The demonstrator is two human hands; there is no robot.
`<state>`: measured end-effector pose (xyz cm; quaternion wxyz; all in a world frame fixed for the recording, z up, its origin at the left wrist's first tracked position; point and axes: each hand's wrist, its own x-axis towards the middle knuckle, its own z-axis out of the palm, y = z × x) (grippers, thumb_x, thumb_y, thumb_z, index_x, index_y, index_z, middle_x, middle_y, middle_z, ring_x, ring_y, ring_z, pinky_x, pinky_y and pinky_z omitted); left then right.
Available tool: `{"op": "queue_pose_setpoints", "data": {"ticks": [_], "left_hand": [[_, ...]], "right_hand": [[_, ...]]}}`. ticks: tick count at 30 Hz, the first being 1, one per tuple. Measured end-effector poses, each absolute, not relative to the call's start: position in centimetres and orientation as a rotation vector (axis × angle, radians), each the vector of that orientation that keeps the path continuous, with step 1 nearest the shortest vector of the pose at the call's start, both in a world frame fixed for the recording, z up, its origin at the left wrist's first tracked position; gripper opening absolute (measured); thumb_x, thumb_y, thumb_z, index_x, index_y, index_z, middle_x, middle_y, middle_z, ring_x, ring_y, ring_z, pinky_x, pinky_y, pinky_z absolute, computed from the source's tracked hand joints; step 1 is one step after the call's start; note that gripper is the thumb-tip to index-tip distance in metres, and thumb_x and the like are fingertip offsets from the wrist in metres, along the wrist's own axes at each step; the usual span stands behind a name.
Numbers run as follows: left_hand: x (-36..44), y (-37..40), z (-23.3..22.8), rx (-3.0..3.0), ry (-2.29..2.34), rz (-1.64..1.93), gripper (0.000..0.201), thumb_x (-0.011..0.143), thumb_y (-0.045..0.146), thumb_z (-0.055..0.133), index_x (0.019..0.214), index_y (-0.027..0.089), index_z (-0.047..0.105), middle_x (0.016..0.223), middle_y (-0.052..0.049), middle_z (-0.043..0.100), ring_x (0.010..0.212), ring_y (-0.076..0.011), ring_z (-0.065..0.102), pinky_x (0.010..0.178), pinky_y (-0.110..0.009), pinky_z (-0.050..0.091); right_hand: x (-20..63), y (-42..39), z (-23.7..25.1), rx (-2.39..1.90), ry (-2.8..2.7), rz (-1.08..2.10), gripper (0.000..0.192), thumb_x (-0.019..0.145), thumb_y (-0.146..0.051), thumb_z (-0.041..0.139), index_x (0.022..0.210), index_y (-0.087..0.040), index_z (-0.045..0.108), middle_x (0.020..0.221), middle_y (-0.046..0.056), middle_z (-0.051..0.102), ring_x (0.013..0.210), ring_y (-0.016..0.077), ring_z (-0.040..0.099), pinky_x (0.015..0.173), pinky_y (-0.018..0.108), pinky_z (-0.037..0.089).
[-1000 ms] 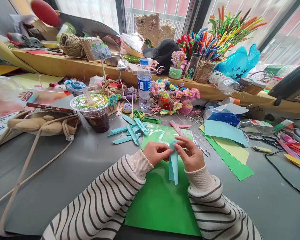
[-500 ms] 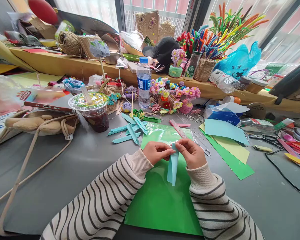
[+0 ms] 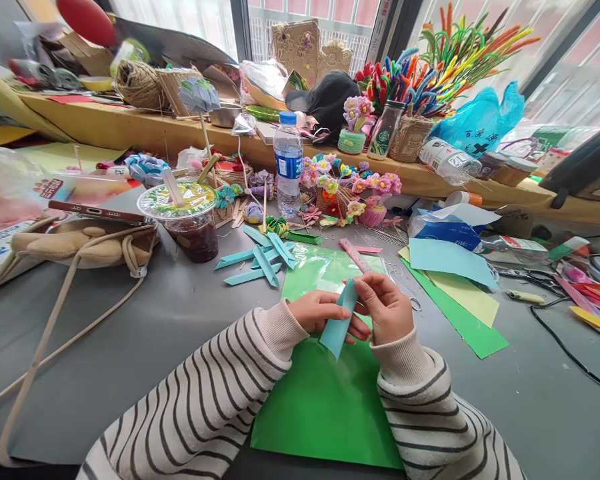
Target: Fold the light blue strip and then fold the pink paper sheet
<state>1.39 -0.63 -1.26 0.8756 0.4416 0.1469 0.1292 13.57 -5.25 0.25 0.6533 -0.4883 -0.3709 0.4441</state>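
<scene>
A folded light-blue paper strip (image 3: 338, 328) slants between my two hands, above a glossy green sheet (image 3: 325, 413). My right hand (image 3: 387, 308) pinches its top end between thumb and fingers. Lower down, my left hand (image 3: 323, 311) has its thumb on the strip's front, with fingers behind it, partly hidden. Beyond my hands lies a loose pile of folded light-blue paper strips (image 3: 265, 263). A pink ruler (image 3: 355, 255) rests on the sheet's far end, just past my right hand.
A lidded drink cup (image 3: 193, 233) and a water bottle (image 3: 289, 167) stand behind the pile. Blue paper (image 3: 450, 260) lies over yellow and green sheets to the right, near scissors (image 3: 535, 280). On the left sits a corded bag (image 3: 80, 247). Crafted flowers (image 3: 355, 187) line the shelf's foot.
The paper strip has swung from nearly upright to a slant, its lower end moving left. My left fingers have shifted from the top edge to lower on the strip, spreading behind it.
</scene>
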Motion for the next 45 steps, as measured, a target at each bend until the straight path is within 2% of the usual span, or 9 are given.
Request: {"op": "queue_pose_setpoints", "data": {"ticks": [4,8,15,20,25,32,36,41,45], "left_hand": [[1.7,-0.7,-1.2,0.977,0.365,0.319,0.019,0.062,0.030,0.057,0.065,0.011,0.054,0.058,-0.002,0.058,0.048,-0.0120,0.055,0.050,-0.025,0.044],[2.1,-1.0,-1.0,1.115,0.461,0.373,0.029,0.062,0.038,0.057,0.057,0.011,0.049,0.049,0.002,0.050,0.042,-0.0073,0.049,0.043,-0.020,0.040],[1.7,-0.8,-1.0,1.150,0.464,0.405,0.028,0.065,0.037,0.057,0.071,0.009,0.055,0.060,-0.001,0.054,0.048,-0.0073,0.051,0.047,-0.020,0.041],[1.2,-0.4,-1.2,0.987,0.278,0.271,0.038,0.068,0.036,0.056,0.095,0.011,0.051,0.069,-0.005,0.058,0.055,-0.0113,0.056,0.048,-0.022,0.043],[1.3,-0.8,-1.3,0.970,0.221,0.298,0.030,0.066,0.030,0.059,0.087,0.009,0.052,0.061,-0.002,0.055,0.051,-0.0106,0.055,0.051,-0.025,0.046],[1.6,-1.2,-1.0,1.040,0.226,0.325,0.033,0.068,0.027,0.057,0.095,0.011,0.047,0.068,-0.003,0.055,0.055,-0.0121,0.056,0.054,-0.027,0.046],[1.8,-1.3,-0.9,1.115,0.281,0.383,0.031,0.069,0.030,0.055,0.093,0.012,0.048,0.061,0.001,0.048,0.050,-0.0083,0.050,0.050,-0.024,0.043],[2.0,-1.5,-0.4,1.222,0.377,0.422,0.028,0.069,0.039,0.052,0.068,0.012,0.048,0.059,0.001,0.043,0.051,-0.0070,0.044,0.049,-0.021,0.038],[1.9,-1.6,-0.3,1.270,0.416,0.411,0.032,0.071,0.044,0.046,0.067,0.012,0.047,0.061,0.001,0.042,0.052,-0.0070,0.043,0.049,-0.020,0.036]], "right_hand": [[13.7,-5.1,0.2,-1.092,-0.793,1.062,0.017,0.059,-0.029,0.064,0.067,-0.017,0.054,0.064,0.000,0.060,0.066,0.0150,0.059,0.050,0.025,0.050],[14.2,-4.9,0.0,-1.102,-0.826,1.048,0.018,0.060,-0.029,0.063,0.068,-0.016,0.053,0.064,0.000,0.060,0.061,0.0131,0.058,0.049,0.024,0.050],[15.2,-4.6,-0.1,-1.107,-0.913,1.042,0.016,0.062,-0.029,0.061,0.068,-0.016,0.053,0.062,-0.001,0.058,0.051,0.0091,0.054,0.048,0.022,0.048],[15.1,-4.6,-0.1,-0.982,-0.888,1.109,0.014,0.062,-0.028,0.062,0.066,-0.018,0.054,0.069,0.000,0.060,0.065,0.0138,0.058,0.059,0.028,0.049],[15.1,-4.8,0.2,-0.930,-1.004,1.105,0.008,0.067,-0.027,0.058,0.066,-0.020,0.054,0.077,0.001,0.060,0.073,0.0154,0.057,0.057,0.028,0.047],[16.7,-4.9,1.1,-1.014,-1.349,1.020,0.012,0.070,-0.029,0.054,0.063,-0.019,0.053,0.084,0.004,0.060,0.087,0.0181,0.053,0.078,0.034,0.039],[17.1,-4.9,1.1,-1.042,-1.334,1.061,0.012,0.069,-0.031,0.055,0.068,-0.019,0.053,0.083,0.003,0.059,0.082,0.0172,0.054,0.073,0.033,0.043],[17.0,-4.7,0.7,-1.109,-1.263,1.088,0.018,0.066,-0.035,0.057,0.069,-0.018,0.051,0.072,0.001,0.060,0.064,0.0135,0.057,0.060,0.029,0.047],[17.0,-4.7,0.6,-1.135,-1.234,1.062,0.019,0.067,-0.034,0.057,0.070,-0.017,0.050,0.066,0.001,0.060,0.058,0.0122,0.057,0.058,0.028,0.048]]}}
